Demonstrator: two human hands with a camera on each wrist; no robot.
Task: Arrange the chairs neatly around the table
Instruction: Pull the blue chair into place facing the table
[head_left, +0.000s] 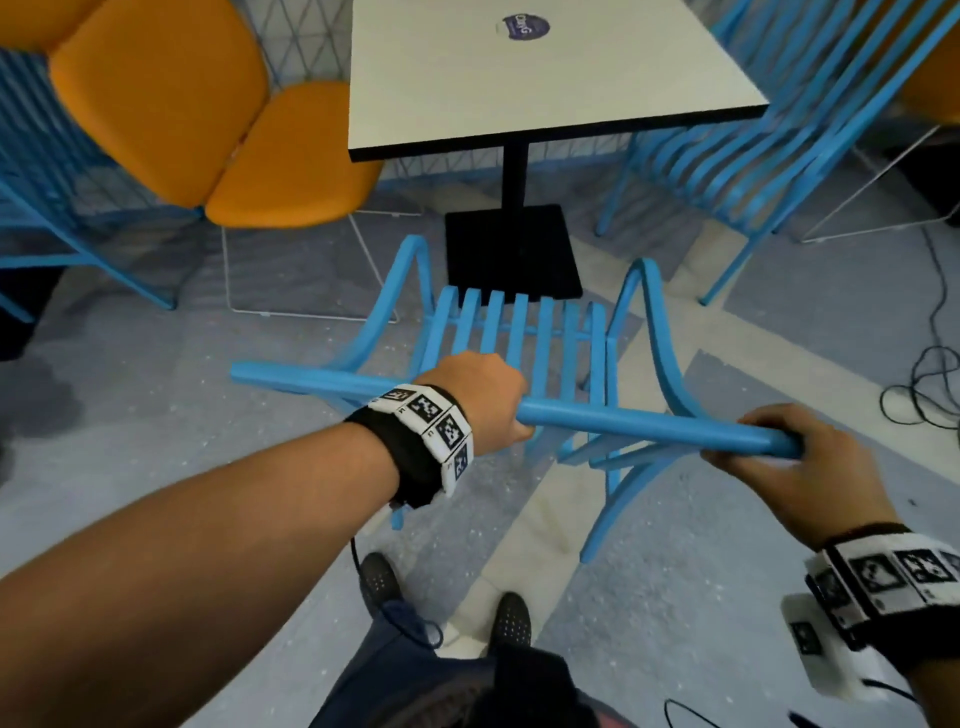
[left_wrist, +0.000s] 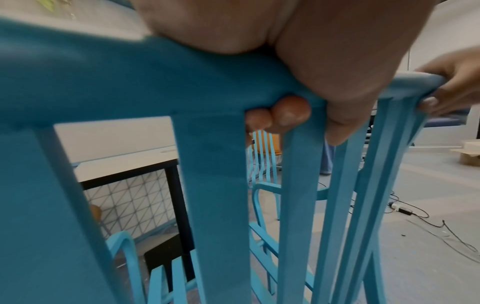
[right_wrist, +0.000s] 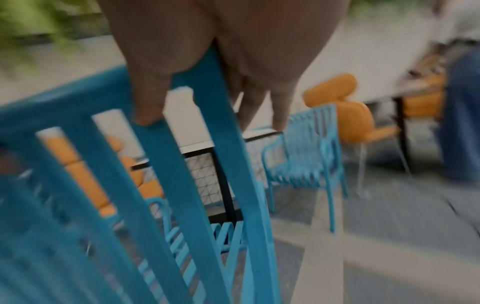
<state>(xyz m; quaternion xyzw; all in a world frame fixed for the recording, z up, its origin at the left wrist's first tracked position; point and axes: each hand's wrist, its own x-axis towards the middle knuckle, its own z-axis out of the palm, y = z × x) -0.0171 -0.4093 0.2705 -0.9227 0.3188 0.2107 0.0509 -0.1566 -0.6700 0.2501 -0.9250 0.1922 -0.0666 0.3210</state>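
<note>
- Head view: the blue chair (head_left: 519, 332) stands directly in front of the person, its seat at 12 o'clock from both hands and its top rail (head_left: 597, 418) running across from 9 to 3 o'clock. The left hand (head_left: 480, 400) wraps the rail near its middle; the right hand (head_left: 795, 460) curls round the rail's right end. The surface (head_left: 519, 93) with its black pedestal (head_left: 514, 249) lies further along the same 12 o'clock line, so a straight push forward looks like the move needed. The seat's front edge sits near the pedestal base — not yet under the top.
- Left wrist view: the left hand's fingertips (left_wrist: 291, 111) hook under the rail between two back slats, the palm on top — a full, closed grip. The right hand shows at 3 o'clock on the rail's end.
- Right wrist view: blurred, yet the right hand's fingers (right_wrist: 148, 111) plainly hang over the rail among the slats, holding it. A second blue chair (right_wrist: 306, 164) and an orange chair (right_wrist: 355, 119) stand beyond at about 1 o'clock, by the surface.
</note>
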